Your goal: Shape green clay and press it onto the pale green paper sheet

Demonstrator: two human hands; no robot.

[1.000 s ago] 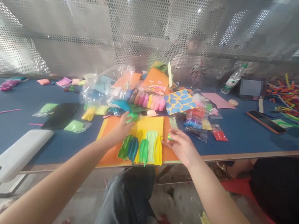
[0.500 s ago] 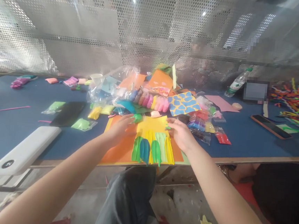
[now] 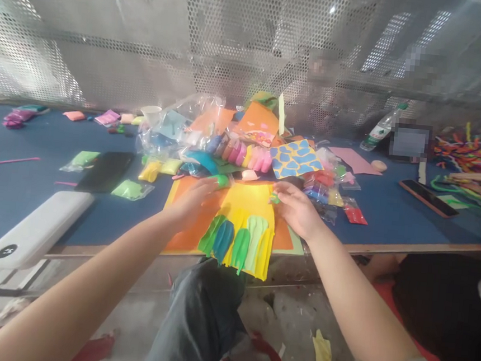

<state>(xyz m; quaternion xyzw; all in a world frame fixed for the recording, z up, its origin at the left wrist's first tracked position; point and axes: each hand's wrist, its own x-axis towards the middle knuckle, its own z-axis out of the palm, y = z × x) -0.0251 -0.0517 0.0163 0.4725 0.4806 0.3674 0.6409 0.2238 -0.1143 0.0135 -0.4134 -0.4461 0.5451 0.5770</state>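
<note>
Left hand [image 3: 192, 201] grip wide over orange card [image 3: 193, 234]; right hand [image 3: 299, 211] grip narrow, pinching green clay bit [image 3: 274, 198]. Clay strips [image 3: 235, 242] covered yellow paper [image 3: 247, 199] lower half; upper half bare.

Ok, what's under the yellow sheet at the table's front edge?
The yellow sheet lies on a larger orange sheet, visible on both sides of it, on the blue table. Whatever sits directly beneath the yellow sheet is covered, so I can't see it.
</note>
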